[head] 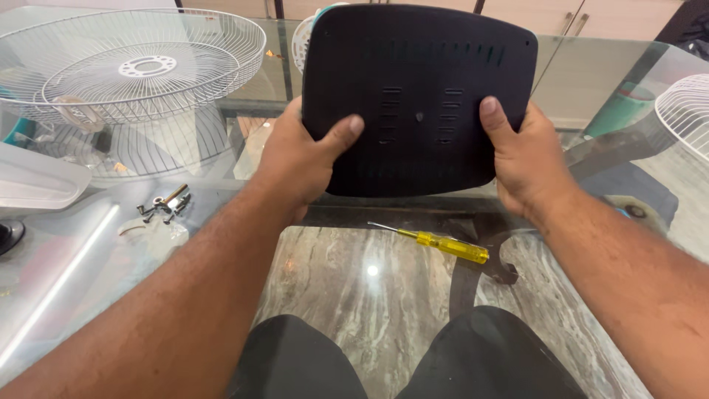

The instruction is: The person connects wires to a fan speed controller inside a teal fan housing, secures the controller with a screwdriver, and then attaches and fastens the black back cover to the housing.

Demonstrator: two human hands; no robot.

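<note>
A black, rounded plastic base plate (418, 66) with rows of slots is held upright over a glass table (88, 295), its underside facing me. My left hand (299, 159) grips its lower left edge, thumb across the face. My right hand (523, 155) grips its lower right edge, thumb pressed on the surface. A yellow-handled screwdriver (442, 243) lies on the glass just below the plate, between my forearms.
A white wire fan guard (133, 66) lies at the back left. Another white guard (687, 111) shows at the right edge. Loose screws and small metal parts (165, 205) sit left of my left arm. A white plastic piece (37, 185) is at far left.
</note>
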